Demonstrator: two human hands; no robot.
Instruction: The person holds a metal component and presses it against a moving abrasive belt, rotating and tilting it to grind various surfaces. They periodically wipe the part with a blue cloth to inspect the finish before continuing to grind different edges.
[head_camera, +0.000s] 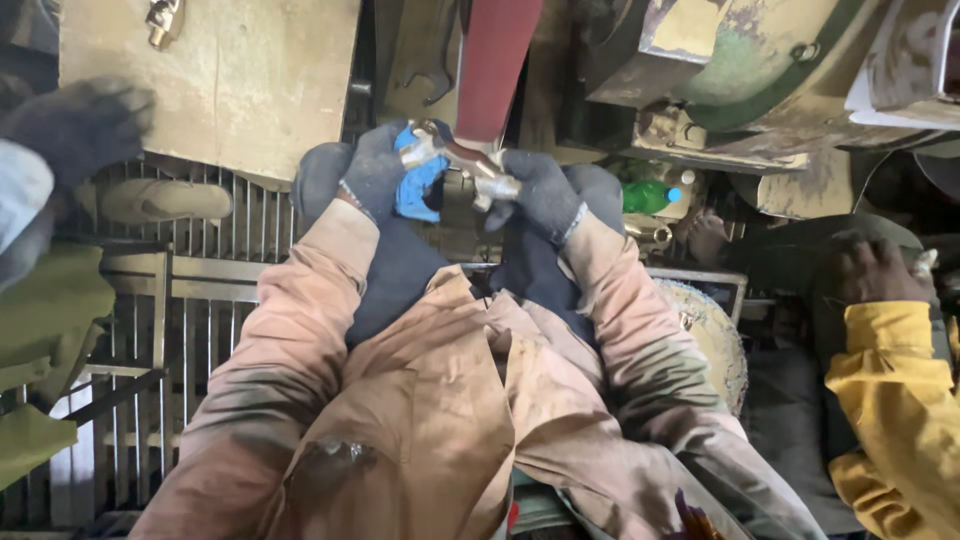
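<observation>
Underfoot is a metal floor grating (190, 330) of thin parallel bars, running down the left side. A worn tan shoe (150, 200) rests flat on it near the top. Above that, a scuffed beige slab (215, 75) lies with its lower edge over the bars, and a small brass-coloured fitting (163, 20) sits at its upper edge. A green plastic bottle (650, 195) lies further right among grimy machine parts.
</observation>
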